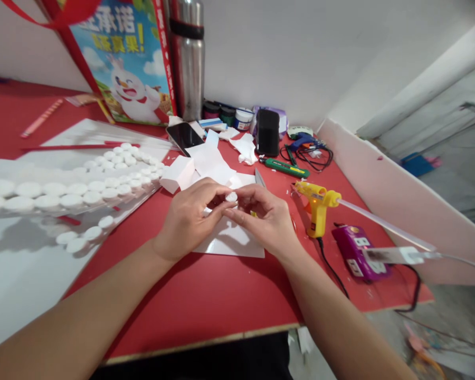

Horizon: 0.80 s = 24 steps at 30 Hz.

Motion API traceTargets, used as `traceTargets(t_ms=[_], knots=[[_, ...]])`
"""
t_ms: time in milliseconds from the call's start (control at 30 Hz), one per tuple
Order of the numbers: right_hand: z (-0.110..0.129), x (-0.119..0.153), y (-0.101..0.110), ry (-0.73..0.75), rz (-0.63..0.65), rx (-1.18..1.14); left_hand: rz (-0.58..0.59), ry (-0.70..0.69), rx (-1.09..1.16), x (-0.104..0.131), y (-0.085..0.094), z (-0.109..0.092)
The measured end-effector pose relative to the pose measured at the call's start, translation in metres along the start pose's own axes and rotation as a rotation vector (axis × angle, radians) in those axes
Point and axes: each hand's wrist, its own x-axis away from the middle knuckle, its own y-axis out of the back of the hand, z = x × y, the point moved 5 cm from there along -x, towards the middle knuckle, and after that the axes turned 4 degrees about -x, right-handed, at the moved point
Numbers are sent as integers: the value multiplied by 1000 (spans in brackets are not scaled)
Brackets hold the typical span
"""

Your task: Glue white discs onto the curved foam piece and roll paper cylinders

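Observation:
Near the middle of the red table, a small white piece (231, 197) is pinched between the fingertips of both hands. My left hand (192, 216) holds it from the left with thumb and forefinger. From the other side, my right hand (267, 214) grips it the same way, and the two thumbs nearly meet. Below the hands lies a white sheet (237, 243), with cut and folded white paper (209, 161) just behind. A yellow glue gun (319, 206) stands right of my right hand.
A structure of white discs (77, 190) spreads over the left side. Behind are a phone (184, 138), a steel flask (188, 63), a printed bag (130, 68) and a black case (267, 132). A green cutter (285, 168) and a purple power strip (358, 250) lie to the right.

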Motion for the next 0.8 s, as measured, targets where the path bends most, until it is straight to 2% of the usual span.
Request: traceTargets(t_ms=[133, 267, 367, 500, 600, 800], knots=[[-1, -1, 1, -31, 5, -82, 4, 30, 22, 1, 1, 1], [-7, -2, 2, -145, 32, -268, 6, 101, 97, 1, 1, 4], [-12, -2, 4, -237, 26, -406, 24, 268, 299, 2, -4, 9], [-15, -2, 5, -268, 24, -453, 58, 458, 552, 4, -13, 14], [-14, -2, 2, -294, 48, -447, 59, 472, 567, 4, -13, 14], [-9, 1, -3, -436, 121, -536, 46, 392, 565, 3, -9, 11]])
